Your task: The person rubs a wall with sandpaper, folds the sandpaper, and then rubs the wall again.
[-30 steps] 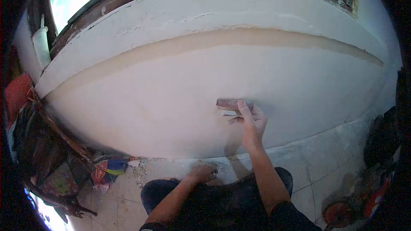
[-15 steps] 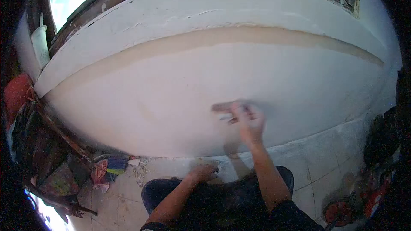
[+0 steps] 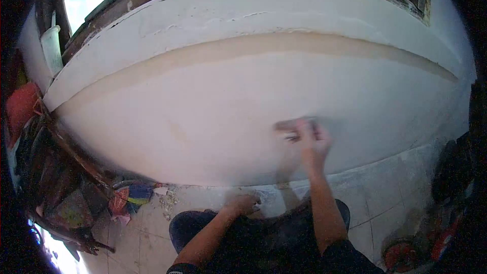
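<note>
My right hand (image 3: 313,139) is closed around a flat brown piece (image 3: 286,125) that looks like folded sandpaper. Motion blurs both, and the piece lies against the white wall (image 3: 203,106). The wall's surface is pale and smooth, with a tan band along its top. Low down near my knees, my left hand (image 3: 243,204) has its fingers curled in. Whether anything is inside them is too blurred to make out.
Above the wall runs a white ledge (image 3: 203,15) with chipped paint. A white container (image 3: 51,49) stands at its left end. Dark cloths and bags (image 3: 56,172) lie at the left; crumbs of debris (image 3: 167,205) are on the tiled floor (image 3: 149,246). A red object (image 3: 401,254) sits at lower right.
My right hand has moved to the right along the wall with the sandpaper. The left hand stays by my knees. The whole view has shifted slightly.
</note>
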### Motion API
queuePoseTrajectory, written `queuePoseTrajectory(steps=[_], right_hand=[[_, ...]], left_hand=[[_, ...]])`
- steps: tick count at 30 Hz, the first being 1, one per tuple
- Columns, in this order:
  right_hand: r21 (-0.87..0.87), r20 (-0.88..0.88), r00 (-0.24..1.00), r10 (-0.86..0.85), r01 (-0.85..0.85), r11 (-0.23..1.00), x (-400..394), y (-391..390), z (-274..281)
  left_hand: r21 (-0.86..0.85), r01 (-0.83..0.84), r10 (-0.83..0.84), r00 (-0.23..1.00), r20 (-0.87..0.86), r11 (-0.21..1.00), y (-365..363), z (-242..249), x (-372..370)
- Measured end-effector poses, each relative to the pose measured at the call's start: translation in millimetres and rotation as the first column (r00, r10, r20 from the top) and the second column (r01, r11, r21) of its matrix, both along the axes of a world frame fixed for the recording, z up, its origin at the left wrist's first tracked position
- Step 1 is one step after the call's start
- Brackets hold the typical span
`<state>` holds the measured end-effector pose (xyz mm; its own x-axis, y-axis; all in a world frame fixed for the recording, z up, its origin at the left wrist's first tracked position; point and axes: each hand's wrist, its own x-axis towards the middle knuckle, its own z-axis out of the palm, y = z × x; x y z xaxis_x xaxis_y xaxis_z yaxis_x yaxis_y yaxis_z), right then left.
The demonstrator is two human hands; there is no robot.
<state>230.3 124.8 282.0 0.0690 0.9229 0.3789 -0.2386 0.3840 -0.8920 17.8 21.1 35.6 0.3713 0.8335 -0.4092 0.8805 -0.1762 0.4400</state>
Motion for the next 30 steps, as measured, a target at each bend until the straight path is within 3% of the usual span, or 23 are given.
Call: queuePoseTrajectory(steps=[2,3,5,6,7,9,13,15,17,19,21,23,25,29,30], right_hand=[[0.063,0.255,0.942,0.219,-0.242,0.968,-17.9,3.4,-18.6],[0.064,0.252,0.944,0.214,-0.237,0.969,-15.4,1.3,-15.3],[-0.071,0.247,0.945,0.212,-0.201,0.977,-10.8,-4.1,0.9],[-0.061,0.141,0.978,0.156,-0.149,0.987,-2.4,-2.7,7.3],[-0.058,0.034,0.994,0.100,-0.097,0.994,10.0,1.7,12.4],[-0.061,-0.235,0.964,-0.123,0.111,0.992,28.1,11.9,20.4],[0.007,-0.310,0.924,-0.226,0.240,0.971,29.6,13.9,23.7],[-0.062,-0.150,0.988,-0.045,0.036,0.997,9.8,9.0,3.6],[0.039,0.114,0.989,0.092,-0.097,0.994,-9.2,-0.2,-7.9],[0.042,0.136,0.981,0.138,-0.145,0.989,-17.4,2.1,-13.5],[0.046,0.155,0.969,0.192,-0.202,0.978,-14.3,3.7,-12.5],[-0.008,-0.071,0.997,-0.015,0.015,1.000,6.9,8.9,-0.2],[-0.082,-0.278,0.949,-0.149,0.131,0.988,31.5,14.7,19.4],[-0.015,-0.236,0.942,-0.238,0.241,0.970,38.6,23.2,10.9],[-0.075,-0.092,0.962,-0.256,0.249,0.966,23.7,17.6,-0.4]], left_hand=[[0.005,0.026,-0.026,0.998,-0.050,1.000,1.3,17.0,6.4],[0.008,0.047,-0.046,0.994,-0.100,0.999,1.8,20.5,7.3],[0.094,0.097,-0.090,0.993,-0.074,0.991,7.3,-22.7,-3.7],[0.178,0.133,-0.128,0.991,-0.041,0.975,7.8,-39.1,-8.1],[0.179,0.125,-0.120,0.992,-0.037,0.976,5.4,-20.8,-5.2],[0.027,0.044,-0.042,0.997,-0.065,0.999,1.0,11.8,0.9],[0.027,0.067,-0.066,0.996,-0.053,0.997,0.5,11.9,1.2],[-0.045,-0.041,0.032,0.981,-0.189,0.998,-2.7,19.8,7.9],[0.027,0.035,-0.032,0.994,-0.105,0.999,-3.0,-10.7,-3.4],[0.111,0.100,-0.097,0.995,-0.028,0.989,1.1,-8.6,-1.9],[0.004,0.102,-0.099,0.977,-0.190,0.995,4.9,0.1,1.5],[0.053,0.066,-0.058,0.986,-0.154,0.996,-3.0,11.5,1.4],[0.101,0.023,-0.012,0.994,-0.107,0.995,-7.2,5.4,-0.3],[0.099,0.057,-0.049,0.995,-0.081,0.993,0.8,-25.9,-8.3],[0.066,0.057,-0.053,0.996,-0.065,0.996,-0.5,-30.0,-7.5]])
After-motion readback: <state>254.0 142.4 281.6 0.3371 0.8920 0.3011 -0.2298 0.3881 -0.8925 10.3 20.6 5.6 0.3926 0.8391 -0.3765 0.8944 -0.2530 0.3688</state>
